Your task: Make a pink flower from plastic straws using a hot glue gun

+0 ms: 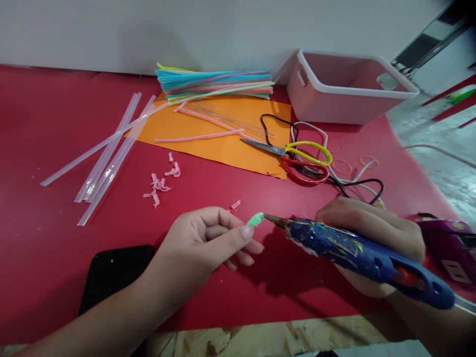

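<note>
Between the thumb and index finger of my left hand (208, 243) is a small twisted piece of green pipe cleaner (255, 219). My right hand (375, 228) is wrapped round a blue hot glue gun (345, 253), smeared with dried glue. The gun's metal tip meets, or nearly meets, the right end of the green piece. Beyond my left fingers lies a short pink bit (235, 204). Several small bent pink pieces (159, 184) are scattered to the left on the red table (44, 238).
Clear glue sticks (111, 158) lie at left, a black phone (115, 272) beside my left forearm. Pipe cleaners (215, 84) are heaped on an orange sheet (223, 153). Scissors (297, 156) rest among cords near a pink bin (334, 99). At right sits a purple power strip (448, 248).
</note>
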Available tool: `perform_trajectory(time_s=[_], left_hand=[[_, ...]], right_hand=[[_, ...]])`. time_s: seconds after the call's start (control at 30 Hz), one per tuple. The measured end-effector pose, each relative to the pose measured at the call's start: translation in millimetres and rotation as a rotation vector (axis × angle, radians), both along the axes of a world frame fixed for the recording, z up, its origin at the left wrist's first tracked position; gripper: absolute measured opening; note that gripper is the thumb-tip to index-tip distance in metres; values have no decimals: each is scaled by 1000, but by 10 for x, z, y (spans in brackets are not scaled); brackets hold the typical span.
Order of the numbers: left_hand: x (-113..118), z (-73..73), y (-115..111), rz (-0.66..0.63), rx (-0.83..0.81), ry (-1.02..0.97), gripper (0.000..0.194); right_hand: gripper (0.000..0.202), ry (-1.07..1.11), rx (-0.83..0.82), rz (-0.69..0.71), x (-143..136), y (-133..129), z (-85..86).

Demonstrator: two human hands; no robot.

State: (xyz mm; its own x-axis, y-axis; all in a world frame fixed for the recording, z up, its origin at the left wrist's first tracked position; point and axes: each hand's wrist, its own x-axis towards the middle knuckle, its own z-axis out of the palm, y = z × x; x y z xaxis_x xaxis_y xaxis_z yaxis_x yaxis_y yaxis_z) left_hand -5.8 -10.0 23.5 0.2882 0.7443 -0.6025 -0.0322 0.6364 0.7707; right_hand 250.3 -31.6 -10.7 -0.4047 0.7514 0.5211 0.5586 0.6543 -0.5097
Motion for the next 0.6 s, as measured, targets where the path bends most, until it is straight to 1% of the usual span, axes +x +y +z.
perform_trajectory(time_s=[0.1,0.23,0.33,0.5,0.6], left_hand=[[7,-6,-7,9,-6,-7,19],[4,-45,-8,14,12,-13,19],[-17,-84,7,-33,-4,-39,18],[-55,-128,23,-56,-3,-70,18],[-53,-134,21,-74,-7,-85,19]], right_hand=[[25,-10,-16,5,29,6,-12],[23,19,-27,32,64,16,-32],[23,8,-18,28,39,10,-22],[22,-1,9,-9,-6,-7,-2],[19,-2,-11,-7,2,-1,-9]])
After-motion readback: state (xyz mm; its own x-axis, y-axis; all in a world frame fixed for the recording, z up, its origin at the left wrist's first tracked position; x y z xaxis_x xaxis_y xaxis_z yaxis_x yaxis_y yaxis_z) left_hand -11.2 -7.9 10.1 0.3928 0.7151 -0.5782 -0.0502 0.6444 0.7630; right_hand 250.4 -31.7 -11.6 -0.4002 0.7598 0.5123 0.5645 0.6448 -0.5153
